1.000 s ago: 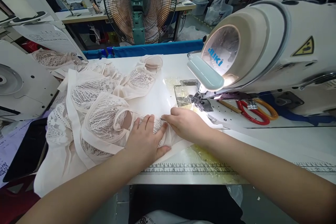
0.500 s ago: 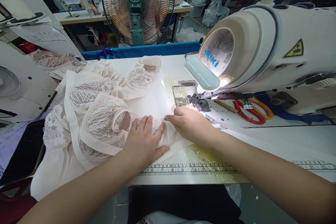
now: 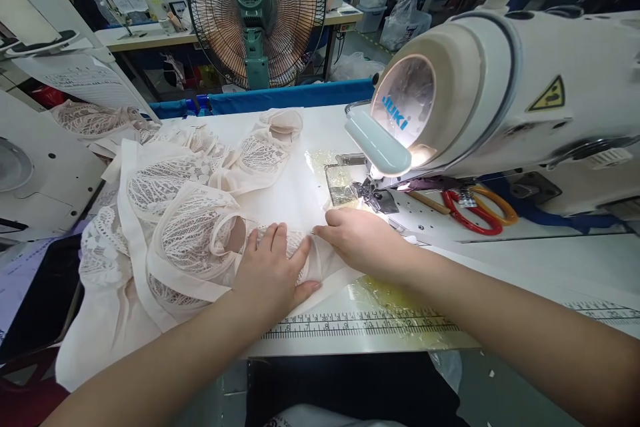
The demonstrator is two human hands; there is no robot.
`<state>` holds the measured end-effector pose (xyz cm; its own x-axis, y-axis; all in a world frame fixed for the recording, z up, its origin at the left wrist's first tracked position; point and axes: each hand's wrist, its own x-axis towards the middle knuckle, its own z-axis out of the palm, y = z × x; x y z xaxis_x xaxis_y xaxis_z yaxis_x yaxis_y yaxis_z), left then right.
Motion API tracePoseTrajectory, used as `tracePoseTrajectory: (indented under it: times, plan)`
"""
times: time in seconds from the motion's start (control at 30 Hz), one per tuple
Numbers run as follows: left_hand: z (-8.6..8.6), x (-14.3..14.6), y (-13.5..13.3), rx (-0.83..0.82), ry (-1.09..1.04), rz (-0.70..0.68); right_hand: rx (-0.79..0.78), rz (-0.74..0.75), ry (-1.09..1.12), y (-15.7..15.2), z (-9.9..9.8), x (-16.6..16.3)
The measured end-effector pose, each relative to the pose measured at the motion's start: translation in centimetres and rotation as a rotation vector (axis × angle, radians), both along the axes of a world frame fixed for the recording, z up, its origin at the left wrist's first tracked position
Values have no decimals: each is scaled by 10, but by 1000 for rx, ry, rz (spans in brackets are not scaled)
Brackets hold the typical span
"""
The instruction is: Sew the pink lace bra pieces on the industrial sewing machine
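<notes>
Pale lace bras (image 3: 193,230) lie heaped on the left of the white sewing table (image 3: 280,203). My left hand (image 3: 270,270) rests flat on the lace and cloth at the heap's right end, fingers spread. Just right of it, my right hand (image 3: 363,240) is closed over the pale fabric in front of the presser foot (image 3: 373,195). Its thumb and index finger are pressed together near the left fingertips; what they hold is hidden. The sewing machine (image 3: 480,87) stands over the work with its lamp lit, and my right hand partly covers the fabric by the needle.
Red-handled scissors (image 3: 473,217) lie under the machine arm, beside an orange handle loop (image 3: 505,209). A printed ruler (image 3: 350,325) runs along the table's front edge. A large fan (image 3: 255,20) stands behind, and another machine (image 3: 40,173) at left.
Both hands stay almost in place on the fabric. A small dark tip that showed at my right fingertips is now barely visible. The whole view has shifted slightly.
</notes>
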<state>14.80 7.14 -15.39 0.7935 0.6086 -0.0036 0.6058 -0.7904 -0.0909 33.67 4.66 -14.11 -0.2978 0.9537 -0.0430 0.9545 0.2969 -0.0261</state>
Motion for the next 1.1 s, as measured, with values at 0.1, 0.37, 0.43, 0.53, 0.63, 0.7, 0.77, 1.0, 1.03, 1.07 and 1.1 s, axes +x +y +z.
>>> tracePoseTrajectory:
  times: [0.1,0.37,0.43,0.53,0.63,0.7,0.77,1.0,1.03,1.07,1.1]
  plan:
    - [4,-1,0,13,21,27,46,-63,10,-6,9,3]
    - [12,-8,2,38,52,45,153,-51,551,-4,1,3]
    - [12,-8,2,-5,82,40,133,-48,491,5,-5,2]
    - [14,-6,1,-49,113,72,115,-26,311,18,-11,-2]
    - [16,-5,0,-66,119,95,112,50,188,27,-11,-11]
    - [16,-5,0,-74,124,107,124,89,162,30,-10,-16]
    - [16,-5,0,-85,133,112,132,110,156,33,-11,-20]
    - [16,-3,0,-106,169,127,133,183,140,40,-15,-24]
    - [16,-3,0,-101,171,128,129,202,132,40,-15,-23]
    - [17,-3,0,-96,170,126,125,223,122,41,-15,-22]
    - [17,-3,0,-89,169,121,120,244,113,41,-15,-20]
